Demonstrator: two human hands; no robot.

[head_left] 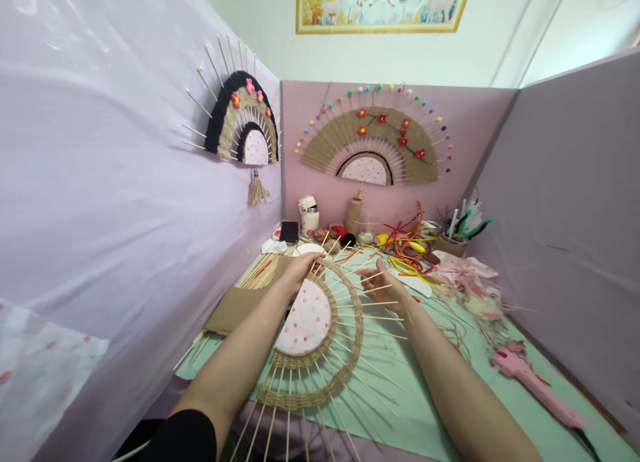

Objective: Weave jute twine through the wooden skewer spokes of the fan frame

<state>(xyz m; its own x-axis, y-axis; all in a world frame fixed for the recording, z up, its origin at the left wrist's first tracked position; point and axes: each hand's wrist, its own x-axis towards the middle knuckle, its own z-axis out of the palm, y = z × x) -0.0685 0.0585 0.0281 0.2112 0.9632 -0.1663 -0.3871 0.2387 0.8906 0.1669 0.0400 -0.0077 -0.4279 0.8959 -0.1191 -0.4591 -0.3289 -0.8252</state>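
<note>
A half-round woven fan frame of thin wooden sticks and tan twine is held tilted above the table. Its centre is a white half-disc with pink-red dots, edged by a woven band; a second woven band arcs farther out, and bare stick ends radiate past it. My left hand is closed on the frame's upper end, where the sticks meet the bands. Beside the right-hand stick tips is my right hand, its thumb raised apart from the fingers, which reach among the sticks. No twine can be made out in it.
A pink glue gun lies at the right. Cardboard and bundled sticks lie left. Behind are a white bottle, a twine cone, coloured pipe cleaners and a tool pot. Finished fans hang on the partitions.
</note>
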